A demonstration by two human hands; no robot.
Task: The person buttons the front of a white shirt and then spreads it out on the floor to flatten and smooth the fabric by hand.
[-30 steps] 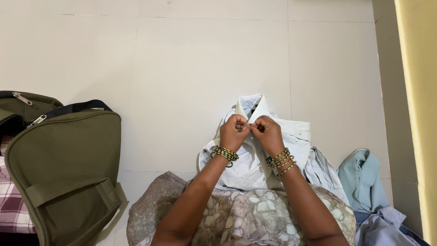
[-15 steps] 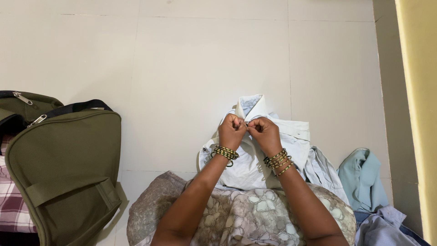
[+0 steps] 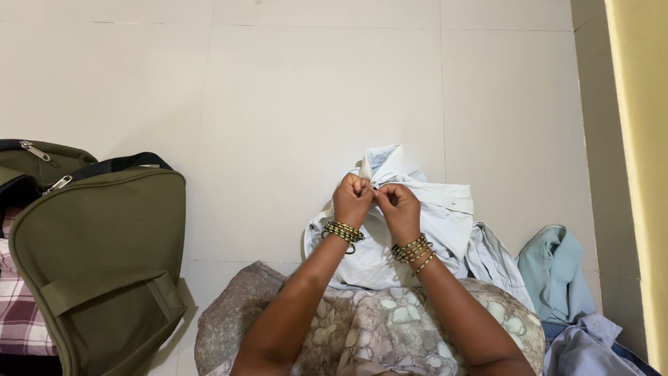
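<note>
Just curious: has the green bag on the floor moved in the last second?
No. The green bag sits at the same spot against the floor tile seams.

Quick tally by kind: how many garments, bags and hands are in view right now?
Garments: 5 — white shirt, grey shirt, teal garment, lavender garment, plaid cloth
Bags: 1 — olive bag
Hands: 2 — left hand, right hand, both pinching the white shirt
Total: 8

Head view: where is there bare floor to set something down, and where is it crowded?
Free: the tiled floor ahead of the white shirt and between it and the olive bag. Crowded: the right side by the wall, where the teal garment and other clothes lie, and around both hands.
</note>
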